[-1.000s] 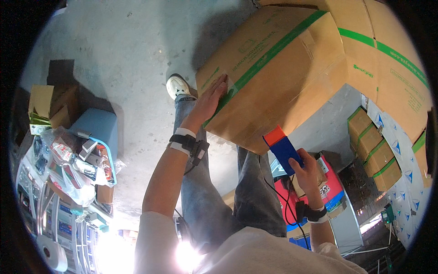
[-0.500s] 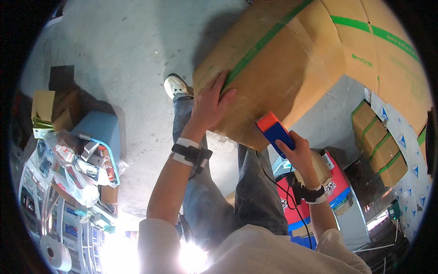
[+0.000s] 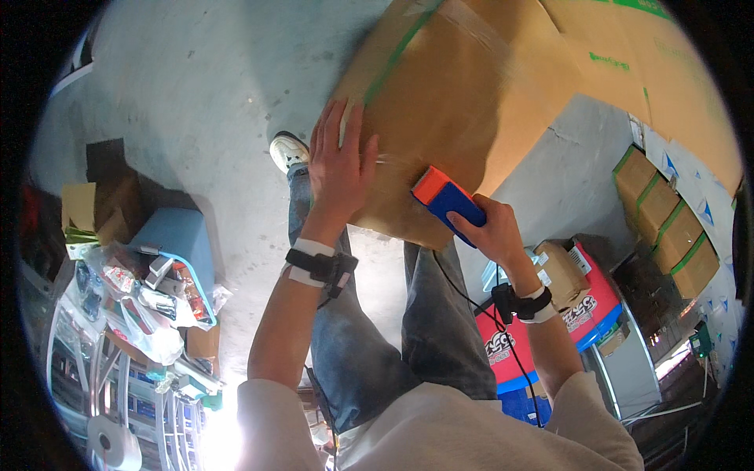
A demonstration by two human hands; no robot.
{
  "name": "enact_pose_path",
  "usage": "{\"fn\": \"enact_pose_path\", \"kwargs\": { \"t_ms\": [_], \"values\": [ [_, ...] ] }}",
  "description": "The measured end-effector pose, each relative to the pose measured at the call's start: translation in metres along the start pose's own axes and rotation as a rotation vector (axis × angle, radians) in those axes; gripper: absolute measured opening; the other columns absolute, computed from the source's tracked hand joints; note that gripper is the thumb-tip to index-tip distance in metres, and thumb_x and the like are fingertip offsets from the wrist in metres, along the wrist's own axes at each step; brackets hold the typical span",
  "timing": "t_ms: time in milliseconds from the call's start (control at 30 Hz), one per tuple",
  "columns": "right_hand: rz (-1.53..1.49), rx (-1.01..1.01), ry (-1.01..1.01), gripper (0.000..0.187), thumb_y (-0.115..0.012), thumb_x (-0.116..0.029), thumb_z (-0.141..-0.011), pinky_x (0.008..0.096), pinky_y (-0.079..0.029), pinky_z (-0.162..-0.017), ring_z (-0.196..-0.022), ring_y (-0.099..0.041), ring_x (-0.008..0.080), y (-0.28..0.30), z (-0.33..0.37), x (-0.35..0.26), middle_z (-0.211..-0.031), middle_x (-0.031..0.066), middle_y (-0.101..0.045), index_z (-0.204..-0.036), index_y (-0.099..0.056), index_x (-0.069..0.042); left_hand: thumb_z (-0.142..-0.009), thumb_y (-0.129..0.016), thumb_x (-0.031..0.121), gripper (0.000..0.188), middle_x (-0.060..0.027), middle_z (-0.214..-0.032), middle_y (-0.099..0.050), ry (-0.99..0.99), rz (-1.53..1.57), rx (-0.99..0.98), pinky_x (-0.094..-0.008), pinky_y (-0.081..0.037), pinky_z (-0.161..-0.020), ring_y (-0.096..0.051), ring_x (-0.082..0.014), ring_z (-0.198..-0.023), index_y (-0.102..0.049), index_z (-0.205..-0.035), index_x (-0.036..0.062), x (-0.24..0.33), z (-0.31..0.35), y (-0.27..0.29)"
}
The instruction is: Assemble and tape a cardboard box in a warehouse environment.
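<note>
In the head view, the blue-and-orange tool (image 3: 459, 210) has shifted leftward across the near end of the box (image 3: 440, 102) since the earlier frame, and the left hand (image 3: 343, 169) has spread its fingers. That hand lies flat on the box's near left edge, fingertips beside the end of the green strip (image 3: 402, 49). The right hand (image 3: 493, 228) grips the tool, thumb on top; its orange end is over the box's near part, though whether they touch I cannot tell. A shoe (image 3: 287, 151) shows left of the box, with the blue bin (image 3: 174, 235) farther left. Right of the box are the strapped cartons (image 3: 660, 212); nearer than its near end, the red pack (image 3: 522, 336).
</note>
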State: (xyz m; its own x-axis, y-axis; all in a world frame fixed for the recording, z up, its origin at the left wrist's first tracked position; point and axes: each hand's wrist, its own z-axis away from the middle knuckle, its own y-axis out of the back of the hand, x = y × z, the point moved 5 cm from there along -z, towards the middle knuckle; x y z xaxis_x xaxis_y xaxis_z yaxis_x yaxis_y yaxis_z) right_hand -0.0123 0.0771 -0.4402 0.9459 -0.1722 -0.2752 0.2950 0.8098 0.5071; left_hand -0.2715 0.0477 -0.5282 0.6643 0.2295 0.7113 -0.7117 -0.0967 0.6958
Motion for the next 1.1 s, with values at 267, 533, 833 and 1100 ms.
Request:
{"fn": "enact_pose_path", "kwargs": {
  "t_ms": [267,533,833,1100],
  "values": [
    [-0.086,-0.043,-0.008,0.051,-0.076,-0.048,-0.084,0.0438,-0.054,-0.064,-0.066,-0.070,0.0371,0.003,0.009,0.005,-0.072,0.0233,-0.068,-0.096,-0.074,0.002,-0.107,-0.046,0.038,0.056,-0.0203,-0.154,-0.046,0.104,-0.168,0.038,-0.0576,-0.034,-0.116,-0.038,-0.0409,-0.146,-0.040,-0.156,0.0115,0.020,-0.045,-0.029],
    [-0.089,-0.063,0.002,0.055,-0.075,-0.052,-0.084,0.0448,-0.056,-0.067,-0.070,-0.071,0.0390,0.001,0.013,0.006,-0.075,0.0237,-0.070,-0.095,-0.073,0.002,-0.106,-0.047,0.038,0.052,-0.0195,-0.140,-0.056,0.158,-0.188,-0.012,-0.0495,-0.051,-0.097,-0.060,-0.0398,-0.120,-0.044,-0.151,0.0117,0.013,-0.044,-0.033],
    [-0.054,-0.008,0.012,0.055,-0.073,-0.054,-0.085,0.0481,-0.058,-0.071,-0.076,-0.072,0.0411,-0.011,0.006,0.009,-0.079,0.0241,-0.072,-0.096,-0.074,0.000,-0.103,-0.053,0.035,0.051,-0.0179,-0.137,-0.057,0.043,-0.273,0.096,-0.0534,-0.048,-0.099,-0.060,-0.0371,-0.117,-0.048,-0.148,0.0115,0.020,-0.040,-0.032],
    [0.065,-0.018,0.007,0.056,-0.073,-0.054,-0.085,0.0437,-0.056,-0.067,-0.068,-0.070,0.0377,-0.011,0.003,0.005,-0.072,0.0213,-0.070,-0.100,-0.075,0.001,-0.100,-0.057,0.030,0.057,-0.0113,-0.163,-0.035,-0.296,-0.451,-0.072,-0.0559,-0.026,-0.121,-0.033,-0.0289,-0.152,-0.046,-0.155,0.0206,0.040,-0.031,-0.040]
  ]
}}
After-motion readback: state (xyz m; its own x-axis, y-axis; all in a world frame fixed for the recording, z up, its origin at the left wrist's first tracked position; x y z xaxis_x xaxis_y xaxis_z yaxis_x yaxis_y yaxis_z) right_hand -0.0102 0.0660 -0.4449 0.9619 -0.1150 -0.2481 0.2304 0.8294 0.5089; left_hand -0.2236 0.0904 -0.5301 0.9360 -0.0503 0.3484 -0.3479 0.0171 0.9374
